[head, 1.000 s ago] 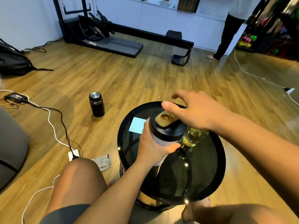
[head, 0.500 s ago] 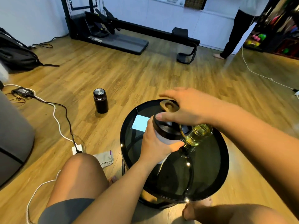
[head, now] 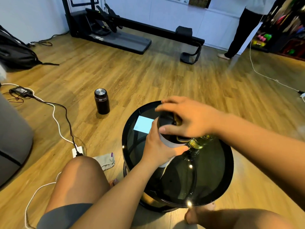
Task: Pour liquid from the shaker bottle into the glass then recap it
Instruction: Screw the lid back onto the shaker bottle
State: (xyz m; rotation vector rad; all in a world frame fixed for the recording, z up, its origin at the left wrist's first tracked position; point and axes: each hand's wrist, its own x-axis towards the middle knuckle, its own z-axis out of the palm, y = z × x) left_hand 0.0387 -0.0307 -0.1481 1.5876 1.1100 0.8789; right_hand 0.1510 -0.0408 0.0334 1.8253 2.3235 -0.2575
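My right hand (head: 189, 120) has lowered onto the cap, gripping it; left hand (head: 158, 147) clasps the shaker bottle (head: 166, 142) beside the glass (head: 198, 142).

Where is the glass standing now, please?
In the head view, the glass stands on the round black table, just right of the shaker bottle, under the right hand.

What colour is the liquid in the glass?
Yellow-green, seen in the head view: the glass beside the shaker bottle.
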